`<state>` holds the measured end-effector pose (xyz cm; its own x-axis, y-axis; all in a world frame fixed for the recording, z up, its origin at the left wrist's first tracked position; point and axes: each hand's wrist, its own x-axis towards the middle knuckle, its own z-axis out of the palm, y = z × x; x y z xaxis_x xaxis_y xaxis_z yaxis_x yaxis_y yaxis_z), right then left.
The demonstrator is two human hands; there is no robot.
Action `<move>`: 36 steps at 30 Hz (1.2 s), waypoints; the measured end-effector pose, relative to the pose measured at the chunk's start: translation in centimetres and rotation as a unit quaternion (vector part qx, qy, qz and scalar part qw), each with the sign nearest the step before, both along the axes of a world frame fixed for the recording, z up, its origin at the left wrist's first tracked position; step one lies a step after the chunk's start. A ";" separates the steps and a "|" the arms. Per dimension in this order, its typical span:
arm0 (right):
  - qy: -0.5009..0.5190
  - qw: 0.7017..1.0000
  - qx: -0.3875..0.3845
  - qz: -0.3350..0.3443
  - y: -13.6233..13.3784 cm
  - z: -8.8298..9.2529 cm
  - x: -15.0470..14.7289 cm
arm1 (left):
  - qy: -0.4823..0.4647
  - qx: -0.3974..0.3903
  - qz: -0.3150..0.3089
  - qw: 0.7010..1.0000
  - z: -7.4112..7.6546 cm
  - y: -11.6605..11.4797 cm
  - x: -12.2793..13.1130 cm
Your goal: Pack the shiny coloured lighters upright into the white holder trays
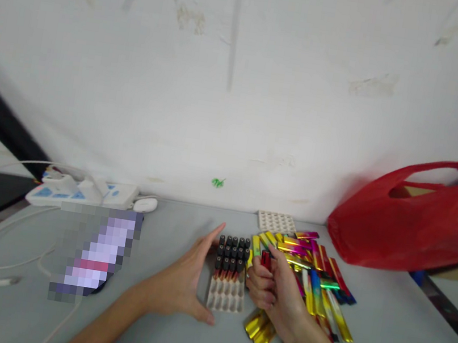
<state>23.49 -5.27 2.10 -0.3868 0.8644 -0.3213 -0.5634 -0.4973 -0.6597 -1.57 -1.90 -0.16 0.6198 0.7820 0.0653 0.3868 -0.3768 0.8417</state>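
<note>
A small grey tray (226, 300) with rows of holes lies in the middle of the table; its far rows hold several black-capped sticks (233, 252). My left hand (187, 280) rests open against the tray's left side, fingers stretched out and thumb at the near corner. My right hand (273, 293) is just right of the tray, fingers curled around a red and black stick (264, 259). Behind and right of this hand lies a heap of shiny foil-coloured sticks (317, 273), gold, pink, blue and green.
An empty spare tray (276, 222) lies at the wall behind the heap. A red plastic bag (411, 221) sits at the right. At the left are a white power strip (83, 191) with cables and a blurred-out flat object (94, 254).
</note>
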 end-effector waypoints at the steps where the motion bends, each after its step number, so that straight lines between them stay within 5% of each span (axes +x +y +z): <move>1: 0.000 1.000 -0.001 0.000 0.0 0.0 0.0 | 0.004 0.005 0.004 1.000 0.0 0.0 0.1; 18: -0.033 0.999 -0.007 0.016 -0.3 -0.4 0.1 | 0.008 -0.001 0.006 1.000 0.4 -0.2 0.2; 36: -0.115 0.991 0.034 -0.057 -0.3 -0.8 -0.4 | 0.016 -0.012 0.015 1.000 0.6 -0.2 0.2</move>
